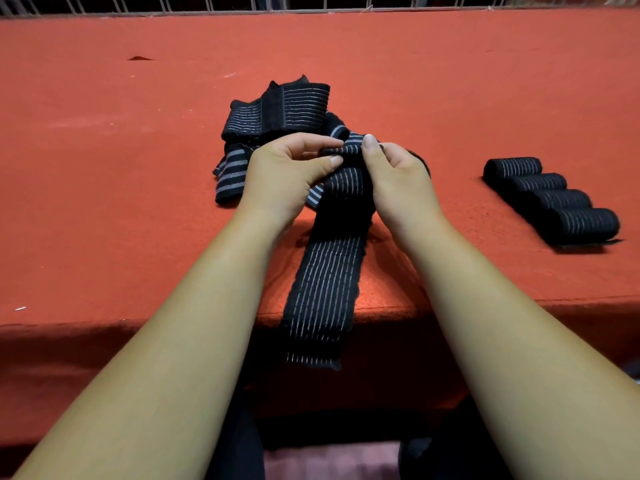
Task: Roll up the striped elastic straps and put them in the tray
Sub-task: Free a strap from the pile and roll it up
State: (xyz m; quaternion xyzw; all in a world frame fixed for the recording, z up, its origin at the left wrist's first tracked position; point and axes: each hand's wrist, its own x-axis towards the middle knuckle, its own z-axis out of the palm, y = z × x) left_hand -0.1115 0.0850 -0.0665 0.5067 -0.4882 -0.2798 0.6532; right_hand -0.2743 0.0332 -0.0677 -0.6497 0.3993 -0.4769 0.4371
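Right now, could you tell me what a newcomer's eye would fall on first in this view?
Probably the left hand and right hand at centre, pinching the top end of a striped strap whose free end hangs over the near edge of the red table. Just behind them lies a loose pile of straps. To the right, four rolled straps lie side by side in a row.

Red-clothed table, white railing behind

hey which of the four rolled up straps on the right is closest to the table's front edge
The last roll in the row, at its near right end. It sits lowest in the view, closest to the front edge of the red table, and a loose flap pokes out beneath it; the other three line up behind it.
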